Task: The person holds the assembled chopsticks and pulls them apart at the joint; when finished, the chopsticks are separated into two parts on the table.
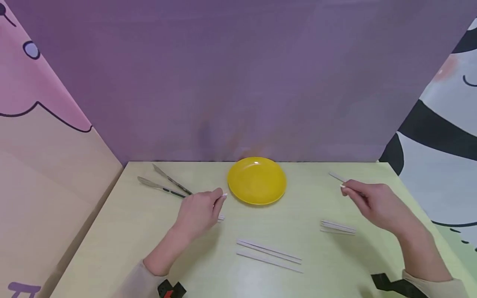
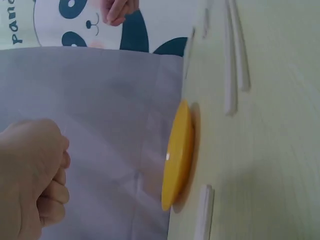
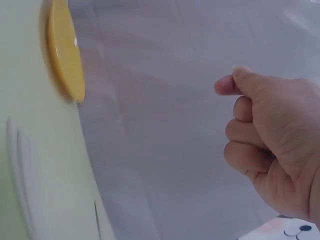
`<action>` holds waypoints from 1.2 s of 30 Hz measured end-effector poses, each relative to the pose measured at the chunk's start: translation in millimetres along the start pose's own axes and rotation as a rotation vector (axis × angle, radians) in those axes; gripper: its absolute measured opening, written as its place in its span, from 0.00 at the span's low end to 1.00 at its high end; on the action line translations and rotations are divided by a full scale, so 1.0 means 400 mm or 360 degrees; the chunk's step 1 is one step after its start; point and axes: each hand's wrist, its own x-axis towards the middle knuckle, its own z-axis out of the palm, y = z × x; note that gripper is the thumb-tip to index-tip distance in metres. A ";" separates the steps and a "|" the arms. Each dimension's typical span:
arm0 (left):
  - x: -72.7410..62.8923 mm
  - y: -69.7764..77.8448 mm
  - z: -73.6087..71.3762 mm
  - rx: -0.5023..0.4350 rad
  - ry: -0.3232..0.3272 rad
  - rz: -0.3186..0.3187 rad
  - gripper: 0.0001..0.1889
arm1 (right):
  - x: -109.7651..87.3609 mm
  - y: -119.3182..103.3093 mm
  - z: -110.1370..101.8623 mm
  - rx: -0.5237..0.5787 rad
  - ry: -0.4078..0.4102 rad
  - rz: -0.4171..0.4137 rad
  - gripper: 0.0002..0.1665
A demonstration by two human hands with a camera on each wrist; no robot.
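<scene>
My left hand (image 1: 199, 211) is raised over the table, pinching a small white piece (image 1: 225, 194) between thumb and fingertips. My right hand (image 1: 372, 203) pinches another small white piece (image 1: 342, 186), its other fingers curled in. In the head view the left hand overlaps the handle ends of two table knives, a nearer knife (image 1: 150, 182) and a farther knife (image 1: 164, 174). Just beyond the right fingertips lies a thin white stick (image 1: 336, 176). A yellow plate (image 1: 257, 181) lies between the hands, at the table's back. Both wrist views show the curled fingers from the side.
Several long white sticks (image 1: 268, 252) lie side by side at the table's front middle. A shorter bundle of white sticks (image 1: 337, 227) is below the right hand, and the ends of others (image 1: 221, 217) peek out by the left hand. A purple backdrop (image 1: 257, 82) rises behind the table.
</scene>
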 end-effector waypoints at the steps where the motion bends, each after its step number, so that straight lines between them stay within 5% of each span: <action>1: -0.004 -0.011 -0.004 -0.0026 -0.0019 0.0024 0.19 | -0.018 0.013 -0.014 -0.0001 -0.0014 0.0028 0.15; 7: -0.039 -0.044 0.010 -0.0121 -0.0145 0.0157 0.16 | -0.073 0.021 -0.017 0.0143 -0.0205 0.0116 0.21; 14: -0.099 -0.089 0.033 -0.0307 -0.0383 0.0230 0.06 | -0.111 0.025 0.013 0.0224 -0.0279 0.0074 0.21; 36: -0.126 -0.147 0.072 -0.0350 -0.0478 0.0281 0.09 | -0.165 0.021 0.077 0.0341 -0.0396 0.0125 0.24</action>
